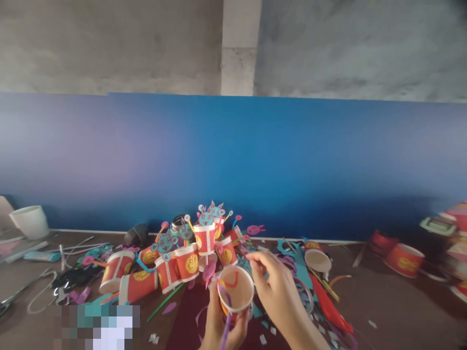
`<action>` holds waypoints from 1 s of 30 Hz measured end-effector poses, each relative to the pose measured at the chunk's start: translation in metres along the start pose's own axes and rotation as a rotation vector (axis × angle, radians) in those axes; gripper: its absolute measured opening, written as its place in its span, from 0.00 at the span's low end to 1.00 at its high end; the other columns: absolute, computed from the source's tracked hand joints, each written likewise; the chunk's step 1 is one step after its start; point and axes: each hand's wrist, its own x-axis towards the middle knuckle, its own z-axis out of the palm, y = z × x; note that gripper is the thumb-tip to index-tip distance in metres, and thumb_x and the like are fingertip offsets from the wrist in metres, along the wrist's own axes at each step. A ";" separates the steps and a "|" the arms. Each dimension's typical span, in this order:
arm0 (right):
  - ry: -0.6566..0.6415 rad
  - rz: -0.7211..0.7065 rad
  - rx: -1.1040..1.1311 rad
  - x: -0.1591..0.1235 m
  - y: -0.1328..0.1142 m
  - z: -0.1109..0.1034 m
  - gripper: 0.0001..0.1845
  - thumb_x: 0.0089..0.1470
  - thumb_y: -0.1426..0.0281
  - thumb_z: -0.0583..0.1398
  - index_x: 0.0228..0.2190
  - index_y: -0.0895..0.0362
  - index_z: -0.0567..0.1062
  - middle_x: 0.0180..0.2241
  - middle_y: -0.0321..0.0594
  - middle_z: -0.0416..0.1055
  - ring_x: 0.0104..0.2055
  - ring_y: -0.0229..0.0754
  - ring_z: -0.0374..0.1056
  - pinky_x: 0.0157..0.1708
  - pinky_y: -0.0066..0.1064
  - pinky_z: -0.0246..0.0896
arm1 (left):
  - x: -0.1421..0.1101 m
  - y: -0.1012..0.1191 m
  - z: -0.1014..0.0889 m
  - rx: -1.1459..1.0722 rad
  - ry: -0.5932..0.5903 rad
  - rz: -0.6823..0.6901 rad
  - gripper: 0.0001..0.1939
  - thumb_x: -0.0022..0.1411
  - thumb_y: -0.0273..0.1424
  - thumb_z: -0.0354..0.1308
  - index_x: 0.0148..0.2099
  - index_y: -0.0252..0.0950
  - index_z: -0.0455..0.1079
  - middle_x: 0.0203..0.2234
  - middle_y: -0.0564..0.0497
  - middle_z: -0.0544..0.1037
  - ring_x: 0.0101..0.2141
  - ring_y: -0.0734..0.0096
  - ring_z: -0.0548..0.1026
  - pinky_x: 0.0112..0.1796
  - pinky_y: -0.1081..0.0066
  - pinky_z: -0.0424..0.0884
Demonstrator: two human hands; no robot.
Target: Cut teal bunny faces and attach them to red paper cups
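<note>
A red and white paper cup (236, 288) is held upright in my left hand (222, 323), its mouth facing me. A purple strip (226, 321) bends over the near rim and hangs down in front. A red bent line shows on the cup's inner wall. Just right of the rim, my right hand (272, 284) has its thumb and forefinger pinched together. Whatever is between these fingertips is too small to make out. A pink paper cutout (209, 272) shows beside the cup's left rim. Behind stand several red cups (187, 262) decorated with blue cat-like paper faces (206, 218).
Scissors (25, 287) and a white cup (29, 221) lie to the left. Teal paper (294, 253), scraps and a red strip (330, 304) spread right of my hands. More red cups (404, 260) sit farther right. A blue panel (233, 160) rises behind the table.
</note>
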 end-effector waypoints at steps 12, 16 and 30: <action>-0.492 0.202 0.156 0.007 0.009 -0.015 0.14 0.47 0.74 0.53 0.26 0.59 0.79 0.26 0.36 0.78 0.33 0.45 0.72 0.27 0.24 0.59 | -0.006 0.000 -0.007 -0.157 -0.072 -0.276 0.44 0.40 0.53 0.64 0.56 0.33 0.64 0.42 0.38 0.76 0.49 0.47 0.70 0.49 0.60 0.67; -0.486 0.203 0.035 0.007 0.009 -0.019 0.12 0.44 0.76 0.54 0.21 0.59 0.78 0.23 0.36 0.77 0.31 0.43 0.72 0.25 0.23 0.55 | 0.002 0.013 -0.004 -0.193 -0.047 -0.303 0.44 0.41 0.49 0.66 0.57 0.32 0.61 0.40 0.39 0.77 0.45 0.52 0.74 0.45 0.64 0.69; -0.572 0.219 0.098 0.005 0.028 -0.038 0.11 0.49 0.69 0.58 0.34 0.55 0.78 0.35 0.39 0.77 0.37 0.43 0.71 0.35 0.28 0.61 | 0.003 0.025 -0.013 -0.259 -0.035 -0.427 0.42 0.36 0.46 0.69 0.54 0.35 0.66 0.40 0.41 0.78 0.47 0.47 0.72 0.48 0.59 0.68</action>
